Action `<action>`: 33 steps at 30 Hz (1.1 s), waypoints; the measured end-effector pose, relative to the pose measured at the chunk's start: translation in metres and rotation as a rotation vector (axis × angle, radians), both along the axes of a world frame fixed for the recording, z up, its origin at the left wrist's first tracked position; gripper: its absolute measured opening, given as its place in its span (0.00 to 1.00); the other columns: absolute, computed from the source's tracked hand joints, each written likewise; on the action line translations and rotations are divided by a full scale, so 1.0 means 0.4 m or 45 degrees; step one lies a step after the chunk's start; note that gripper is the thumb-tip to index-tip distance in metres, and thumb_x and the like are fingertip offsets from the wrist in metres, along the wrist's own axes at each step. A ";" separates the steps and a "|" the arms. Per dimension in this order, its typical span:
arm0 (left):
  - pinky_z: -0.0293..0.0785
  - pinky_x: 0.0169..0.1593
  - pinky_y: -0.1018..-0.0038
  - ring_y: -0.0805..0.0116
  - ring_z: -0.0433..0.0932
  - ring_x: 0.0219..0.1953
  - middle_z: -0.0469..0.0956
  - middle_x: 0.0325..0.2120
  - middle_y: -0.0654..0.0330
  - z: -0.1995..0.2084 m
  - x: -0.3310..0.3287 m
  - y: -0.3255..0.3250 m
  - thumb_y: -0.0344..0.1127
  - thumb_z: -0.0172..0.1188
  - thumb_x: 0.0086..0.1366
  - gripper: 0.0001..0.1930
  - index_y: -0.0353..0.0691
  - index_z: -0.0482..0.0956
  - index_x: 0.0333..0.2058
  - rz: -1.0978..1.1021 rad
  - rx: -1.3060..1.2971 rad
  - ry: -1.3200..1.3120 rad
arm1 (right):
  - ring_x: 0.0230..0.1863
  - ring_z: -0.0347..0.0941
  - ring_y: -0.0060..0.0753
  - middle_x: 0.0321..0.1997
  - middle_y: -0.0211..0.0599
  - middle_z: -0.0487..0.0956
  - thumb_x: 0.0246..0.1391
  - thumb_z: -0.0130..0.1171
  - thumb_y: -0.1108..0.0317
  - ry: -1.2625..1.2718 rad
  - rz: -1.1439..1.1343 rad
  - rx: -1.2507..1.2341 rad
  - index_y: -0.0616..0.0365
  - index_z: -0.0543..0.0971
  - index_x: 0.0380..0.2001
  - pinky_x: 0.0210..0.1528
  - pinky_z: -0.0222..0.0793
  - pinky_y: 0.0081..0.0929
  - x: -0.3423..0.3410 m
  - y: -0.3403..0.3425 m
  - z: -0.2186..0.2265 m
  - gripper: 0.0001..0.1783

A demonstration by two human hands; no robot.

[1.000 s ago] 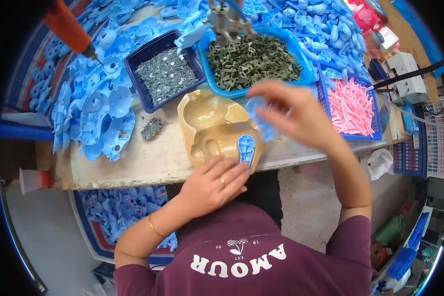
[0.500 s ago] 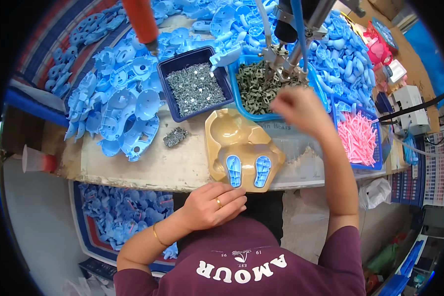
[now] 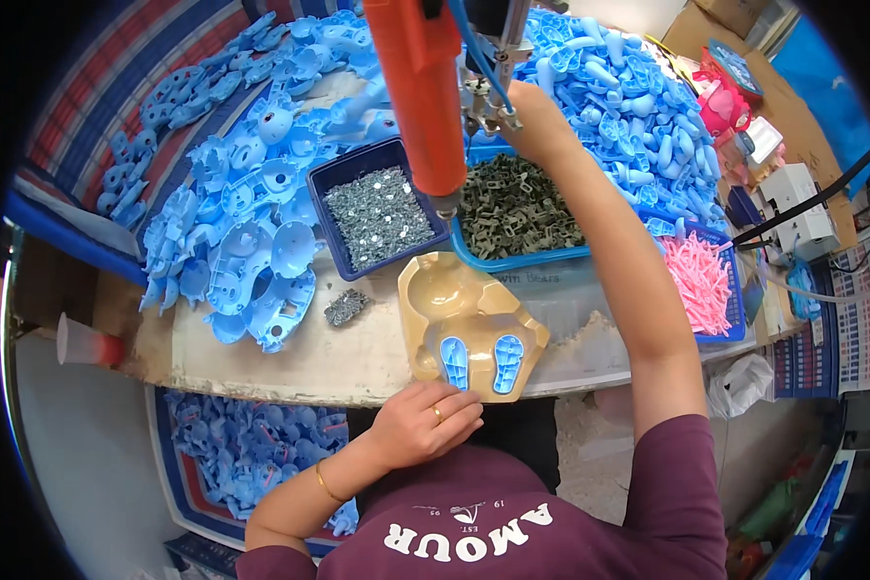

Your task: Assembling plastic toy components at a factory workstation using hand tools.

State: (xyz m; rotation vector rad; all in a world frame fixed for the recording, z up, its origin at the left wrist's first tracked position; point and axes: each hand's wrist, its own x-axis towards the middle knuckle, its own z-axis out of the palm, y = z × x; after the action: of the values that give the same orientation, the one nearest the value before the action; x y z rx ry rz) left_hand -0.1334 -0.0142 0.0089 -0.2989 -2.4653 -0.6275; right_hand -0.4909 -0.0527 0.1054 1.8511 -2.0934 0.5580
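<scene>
From the head view, I see the left hand [image 3: 425, 420] at lower centre, fingers together and loosely bent against the near edge of a tan moulded fixture [image 3: 469, 324]; its palm is hidden, so I can't tell whether it holds anything. Two blue foot-shaped plastic pieces [image 3: 507, 363] sit side by side in the fixture, at the worktop's [image 3: 242, 362] front edge. At upper centre the right hand [image 3: 534, 121] reaches beyond the green clips [image 3: 517, 208], partly behind a metal tool head [image 3: 488, 106]; its grip I can't make out. An orange screwdriver [image 3: 411, 97] hangs over the screw tray [image 3: 325, 227].
</scene>
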 end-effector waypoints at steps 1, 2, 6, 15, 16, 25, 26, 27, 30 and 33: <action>0.79 0.37 0.70 0.66 0.82 0.37 0.83 0.40 0.64 -0.004 -0.003 0.001 0.32 0.71 0.55 0.12 0.43 0.83 0.39 -0.002 0.003 -0.002 | 0.46 0.77 0.56 0.44 0.47 0.81 0.49 0.60 0.77 0.004 -0.010 0.004 0.59 0.78 0.38 0.46 0.76 0.42 -0.014 0.007 -0.008 0.11; 0.79 0.37 0.70 0.66 0.82 0.37 0.83 0.40 0.64 -0.003 -0.005 0.004 0.32 0.71 0.55 0.12 0.43 0.83 0.39 -0.010 0.001 0.006 | 0.47 0.76 0.54 0.45 0.46 0.80 0.48 0.59 0.78 0.196 0.006 -0.088 0.59 0.78 0.38 0.46 0.76 0.43 -0.030 0.015 -0.012 0.11; 0.79 0.38 0.70 0.65 0.82 0.38 0.83 0.40 0.64 0.004 -0.004 0.008 0.33 0.71 0.54 0.12 0.43 0.83 0.39 0.001 0.013 0.017 | 0.49 0.76 0.50 0.52 0.42 0.77 0.46 0.58 0.81 0.389 -0.127 -0.216 0.55 0.76 0.41 0.48 0.76 0.42 -0.091 0.102 -0.029 0.16; 0.79 0.37 0.70 0.64 0.82 0.38 0.83 0.39 0.62 0.003 0.010 -0.013 0.31 0.71 0.53 0.12 0.42 0.83 0.38 0.038 0.049 0.034 | 0.35 0.77 0.46 0.36 0.38 0.76 0.48 0.66 0.71 0.312 -0.295 0.196 0.54 0.76 0.31 0.34 0.71 0.41 0.116 0.421 0.100 0.08; 0.79 0.37 0.69 0.64 0.82 0.38 0.83 0.39 0.62 0.011 0.005 -0.010 0.31 0.71 0.53 0.12 0.42 0.83 0.38 0.008 0.044 0.043 | 0.32 0.76 0.47 0.32 0.38 0.76 0.48 0.67 0.68 0.313 -0.230 0.236 0.56 0.76 0.29 0.32 0.70 0.41 0.164 0.442 0.117 0.09; 0.81 0.40 0.72 0.65 0.82 0.37 0.83 0.41 0.60 0.020 -0.001 0.068 0.33 0.71 0.54 0.11 0.40 0.82 0.37 -0.199 -0.007 0.117 | 0.26 0.80 0.45 0.21 0.42 0.79 0.51 0.66 0.59 0.202 0.279 0.807 0.57 0.81 0.17 0.29 0.73 0.40 0.444 0.301 0.065 0.16; 0.81 0.40 0.72 0.66 0.82 0.37 0.83 0.41 0.61 0.016 0.002 0.075 0.33 0.71 0.54 0.12 0.40 0.82 0.37 -0.188 -0.012 0.116 | 0.26 0.80 0.44 0.21 0.42 0.80 0.52 0.66 0.57 0.167 0.271 0.738 0.57 0.81 0.16 0.29 0.73 0.39 0.454 0.268 0.043 0.17; 0.81 0.40 0.72 0.66 0.82 0.37 0.83 0.41 0.61 0.017 0.006 0.079 0.33 0.71 0.54 0.12 0.40 0.82 0.37 -0.189 -0.014 0.110 | 0.26 0.81 0.44 0.21 0.42 0.80 0.52 0.66 0.56 0.131 0.265 0.666 0.57 0.81 0.15 0.29 0.74 0.38 0.459 0.235 0.019 0.19; 0.81 0.40 0.72 0.65 0.82 0.38 0.83 0.41 0.61 0.021 0.008 0.078 0.33 0.70 0.55 0.12 0.40 0.82 0.38 -0.178 -0.028 0.094 | 0.26 0.81 0.45 0.22 0.44 0.81 0.52 0.67 0.51 0.024 0.315 0.594 0.58 0.82 0.16 0.29 0.75 0.39 0.470 0.154 -0.016 0.22; 0.81 0.40 0.71 0.65 0.83 0.38 0.83 0.41 0.60 0.027 0.010 0.063 0.33 0.71 0.55 0.13 0.40 0.82 0.39 -0.158 -0.004 0.086 | 0.26 0.80 0.49 0.23 0.45 0.81 0.51 0.68 0.48 -0.110 0.259 0.595 0.59 0.83 0.21 0.29 0.75 0.41 0.460 0.145 0.001 0.22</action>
State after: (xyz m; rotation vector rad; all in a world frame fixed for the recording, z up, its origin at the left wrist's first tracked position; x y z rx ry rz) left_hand -0.1293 0.0112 0.0196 -0.4693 -2.3972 -0.6541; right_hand -0.3067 0.0051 0.1058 2.3498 -2.2490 0.2008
